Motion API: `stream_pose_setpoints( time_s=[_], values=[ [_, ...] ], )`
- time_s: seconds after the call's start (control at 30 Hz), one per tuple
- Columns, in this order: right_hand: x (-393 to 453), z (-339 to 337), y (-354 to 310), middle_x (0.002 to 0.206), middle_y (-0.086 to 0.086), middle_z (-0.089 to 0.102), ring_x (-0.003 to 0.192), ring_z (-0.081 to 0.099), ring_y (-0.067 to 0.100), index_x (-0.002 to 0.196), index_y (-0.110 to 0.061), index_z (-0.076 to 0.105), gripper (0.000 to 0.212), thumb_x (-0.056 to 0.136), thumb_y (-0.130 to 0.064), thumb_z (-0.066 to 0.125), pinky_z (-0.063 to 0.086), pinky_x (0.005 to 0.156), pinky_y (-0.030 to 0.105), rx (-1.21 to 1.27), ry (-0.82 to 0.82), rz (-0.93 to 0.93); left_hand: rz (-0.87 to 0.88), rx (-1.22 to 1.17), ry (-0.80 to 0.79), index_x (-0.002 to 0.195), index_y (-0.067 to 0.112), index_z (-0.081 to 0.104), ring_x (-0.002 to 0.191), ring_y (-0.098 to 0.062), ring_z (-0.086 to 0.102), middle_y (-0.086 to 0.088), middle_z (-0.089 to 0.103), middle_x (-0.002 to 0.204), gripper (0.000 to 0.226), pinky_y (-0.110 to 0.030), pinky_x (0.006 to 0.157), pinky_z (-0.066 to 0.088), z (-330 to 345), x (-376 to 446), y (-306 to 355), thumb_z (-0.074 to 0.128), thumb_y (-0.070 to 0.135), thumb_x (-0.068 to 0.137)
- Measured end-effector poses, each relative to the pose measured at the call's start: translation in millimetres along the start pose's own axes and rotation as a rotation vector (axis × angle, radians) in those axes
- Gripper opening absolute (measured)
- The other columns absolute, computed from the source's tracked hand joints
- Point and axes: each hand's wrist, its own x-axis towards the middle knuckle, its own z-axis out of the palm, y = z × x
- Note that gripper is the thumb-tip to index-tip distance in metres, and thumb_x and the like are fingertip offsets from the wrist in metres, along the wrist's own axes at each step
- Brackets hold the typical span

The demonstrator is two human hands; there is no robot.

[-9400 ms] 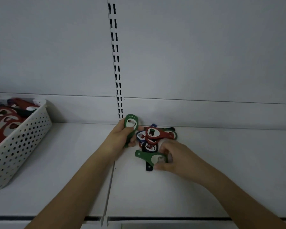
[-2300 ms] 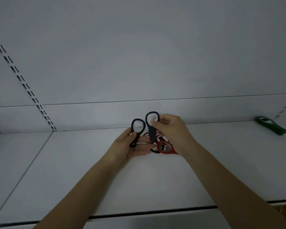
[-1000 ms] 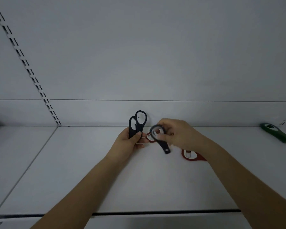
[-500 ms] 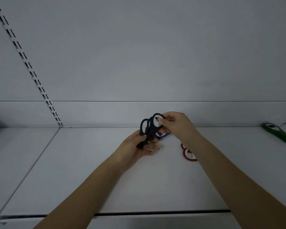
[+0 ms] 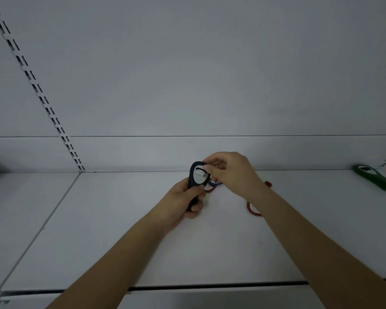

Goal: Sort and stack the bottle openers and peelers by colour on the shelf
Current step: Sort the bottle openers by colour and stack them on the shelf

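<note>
While the slotted upright (image 5: 42, 101) climbs the back panel at far left and the shelf (image 5: 98, 230) below it lies bare, the action sits in the middle; the left hand (image 5: 183, 201) is curled shut round the handles of the black openers (image 5: 195, 175), holding the little stack upright with the loop ends uppermost, probably so the pieces can be squared against one another before they go down as one pile; just to its right the right hand (image 5: 230, 172) pinches the top of the loop between thumb and fingertips, other fingers tucked, and my read is that it is nudging the newest black piece flush with the rest; behind and below the two hands a blue opener (image 5: 215, 184) and a red opener (image 5: 210, 188) peek out on the shelf, unsorted; further right, red pieces (image 5: 253, 211) lie partly hidden by the right forearm, how many I cannot tell; far right, the green stack (image 5: 373, 176) rests near the back edge, well apart, presumably parked there to keep its colour clear of the others; black looks like the colour in hand, red and blue left to do.
</note>
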Motion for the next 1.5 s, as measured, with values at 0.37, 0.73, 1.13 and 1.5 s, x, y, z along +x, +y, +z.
stream_pose_setpoints(
  time_s=[0.37, 0.73, 1.13, 1.5],
  values=[
    [-21, 23, -11, 0.099, -0.009, 0.071, 0.082, 0.069, 0.005, 0.115, -0.029, 0.070, 0.043, 0.077, -0.049, 0.077, 0.058, 0.072, 0.020, 0.108, 0.108, 0.059, 0.308, 0.716, 0.169, 0.134, 0.036, 0.047, 0.100, 0.016, 0.058, 0.033, 0.064, 0.105, 0.035, -0.002, 0.082, 0.039, 5, -5, -7, 0.046, 0.020, 0.103],
    [-43, 10, -1, 0.104, -0.010, 0.070, 0.096, 0.067, 0.002, 0.114, -0.029, 0.067, 0.044, 0.073, -0.027, 0.085, 0.055, 0.085, 0.019, 0.251, 0.120, -0.014, 0.193, 0.820, 0.035, 0.117, 0.021, 0.058, 0.097, -0.007, 0.064, 0.005, 0.067, 0.107, 0.036, -0.028, 0.083, 0.052, 9, 11, -11, 0.054, 0.020, 0.081],
    [-97, -157, 79, 0.101, -0.004, 0.065, 0.096, 0.065, 0.010, 0.117, -0.019, 0.063, 0.041, 0.081, -0.024, 0.080, 0.057, 0.089, 0.031, -0.108, 0.573, 0.083, 0.509, 0.873, 0.080, 0.135, 0.025, 0.050, 0.104, 0.005, 0.052, 0.004, 0.049, 0.123, 0.050, -0.009, 0.090, 0.043, 56, 67, -7, 0.061, 0.002, 0.092],
    [-107, -159, 141, 0.117, 0.000, 0.054, 0.101, 0.055, 0.014, 0.126, -0.022, 0.054, 0.043, 0.088, -0.036, 0.070, 0.054, 0.090, 0.033, -0.367, 0.589, 0.115, 0.559, 0.890, 0.121, 0.114, 0.021, 0.065, 0.108, 0.008, 0.052, 0.007, 0.051, 0.116, 0.041, 0.003, 0.087, 0.036, 54, 71, -31, 0.055, -0.010, 0.088]
  ],
)
